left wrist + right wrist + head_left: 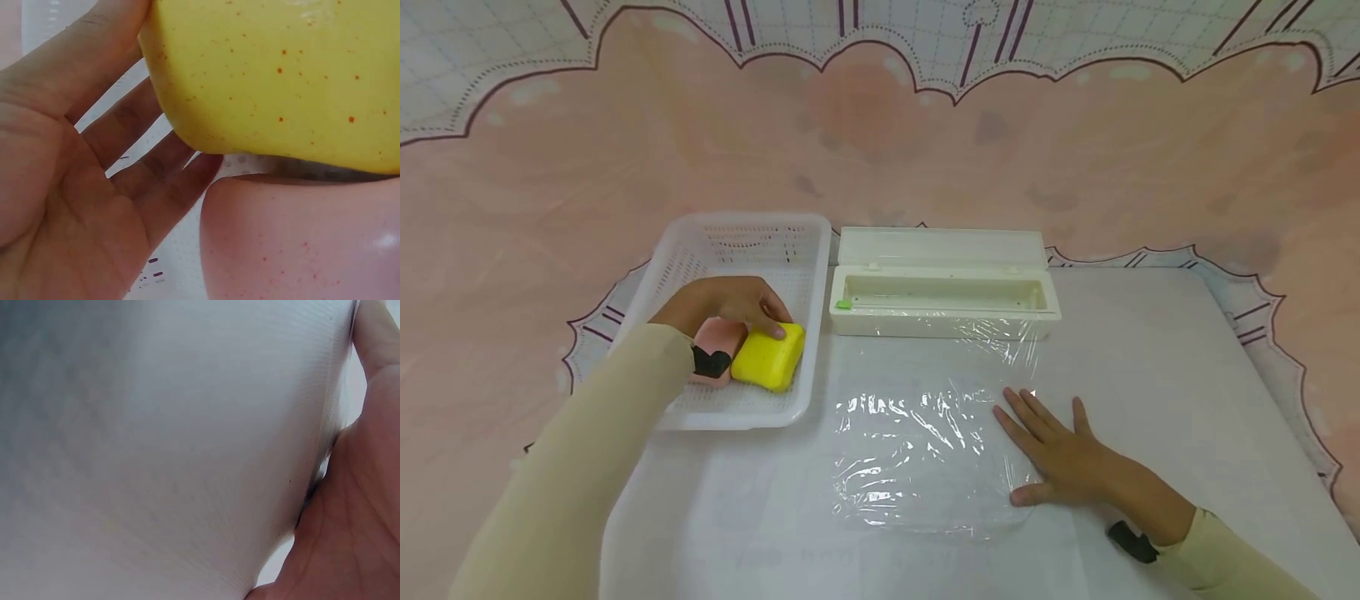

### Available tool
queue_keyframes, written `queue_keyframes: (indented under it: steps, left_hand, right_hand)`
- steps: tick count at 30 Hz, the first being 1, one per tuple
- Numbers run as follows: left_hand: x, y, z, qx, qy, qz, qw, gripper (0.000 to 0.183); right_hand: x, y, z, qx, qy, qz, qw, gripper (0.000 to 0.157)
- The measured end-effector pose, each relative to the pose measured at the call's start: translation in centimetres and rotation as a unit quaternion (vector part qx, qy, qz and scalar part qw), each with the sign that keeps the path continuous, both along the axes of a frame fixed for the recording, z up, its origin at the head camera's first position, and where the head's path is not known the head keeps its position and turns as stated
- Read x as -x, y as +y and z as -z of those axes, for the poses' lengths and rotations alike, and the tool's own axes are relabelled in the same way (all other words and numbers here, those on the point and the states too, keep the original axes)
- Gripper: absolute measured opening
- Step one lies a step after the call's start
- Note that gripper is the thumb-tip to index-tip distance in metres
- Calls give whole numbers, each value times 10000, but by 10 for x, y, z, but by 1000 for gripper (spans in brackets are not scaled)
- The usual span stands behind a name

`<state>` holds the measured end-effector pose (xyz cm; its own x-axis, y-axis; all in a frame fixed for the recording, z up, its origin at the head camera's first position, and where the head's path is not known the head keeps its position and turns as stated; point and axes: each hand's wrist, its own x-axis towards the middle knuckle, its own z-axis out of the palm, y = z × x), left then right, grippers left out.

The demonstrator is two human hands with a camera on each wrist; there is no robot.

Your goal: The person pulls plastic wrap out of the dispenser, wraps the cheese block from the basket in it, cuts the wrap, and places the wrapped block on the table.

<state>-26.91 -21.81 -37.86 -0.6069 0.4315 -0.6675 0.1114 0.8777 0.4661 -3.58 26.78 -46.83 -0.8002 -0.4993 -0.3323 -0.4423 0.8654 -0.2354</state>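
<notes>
My left hand point(737, 302) reaches into the white basket point(808, 400) and grips the far end of a yellow rounded block point(769, 358). In the left wrist view, red specks dot the yellow block point(281, 81), with the thumb at its edge and the fingers behind it. Beside it lies a similar pink block point(300, 244), partly covered by my wrist in the head view. A sheet of clear plastic wrap point(917, 450) spreads from the white wrap dispenser point(940, 325). My right hand point(1060, 458) rests, fingers spread, along the sheet's right edge.
The dispenser's lid point(940, 247) stands raised at the back, and a small green cutter slide point(844, 305) sits at its left end. White paper point(1165, 375) covers the table under everything. A patterned cloth point(880, 150) lies behind and around it.
</notes>
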Motion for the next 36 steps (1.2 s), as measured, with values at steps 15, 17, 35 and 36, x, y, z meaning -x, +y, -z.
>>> queue_keyframes:
  steps: [15,17,35,36]
  left_hand:
    - [-2,-2,-11,-221,605,593,9962,21]
    - [-5,-5,-18,-312,785,662,9942,18]
    - [-94,-28,-56,-654,3145,-608,9451,20]
    - [-102,-27,-57,-713,3257,-748,9398,21]
  right_hand:
    - [0,0,-5,109,-16,1,9999,120]
    - [0,0,-5,106,-21,14,9999,121]
    - [0,-3,-11,106,-118,45,9999,121]
    - [0,-3,-10,102,-112,39,9999,121]
